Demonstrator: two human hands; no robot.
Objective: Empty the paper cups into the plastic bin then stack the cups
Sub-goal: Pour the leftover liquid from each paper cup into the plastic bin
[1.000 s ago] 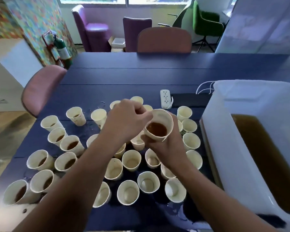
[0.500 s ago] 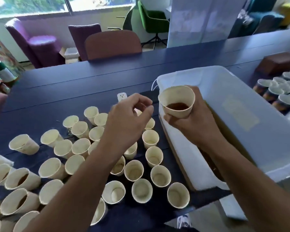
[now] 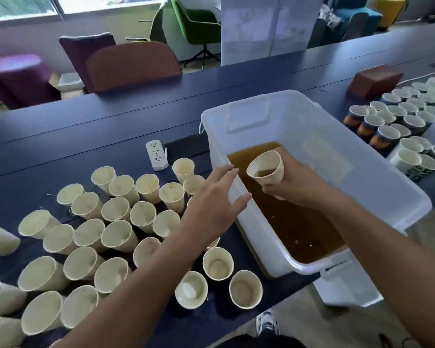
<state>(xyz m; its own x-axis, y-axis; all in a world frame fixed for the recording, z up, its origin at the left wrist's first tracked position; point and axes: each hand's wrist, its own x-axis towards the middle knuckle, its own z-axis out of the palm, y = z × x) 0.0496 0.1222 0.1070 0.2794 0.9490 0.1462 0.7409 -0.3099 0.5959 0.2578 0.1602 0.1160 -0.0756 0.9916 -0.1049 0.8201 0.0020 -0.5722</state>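
Cup (image 3: 265,170), gripped by the right hand (image 3: 295,185), tilts over the bin (image 3: 377,179); left hand (image 3: 217,199) spread wide beside the bin's rim. A hasty tip could splash tea out.

roughly 35 cream paper cups (image 3: 116,236) on the left of the table, plus 1 held cup (image 3: 266,169); about 30 dark-sleeved cups (image 3: 384,133) at right, edge cut off; 1 plastic bin (image 3: 357,177), 1 power strip (image 3: 156,155), 1 brown box (image 3: 376,80), 2 hands
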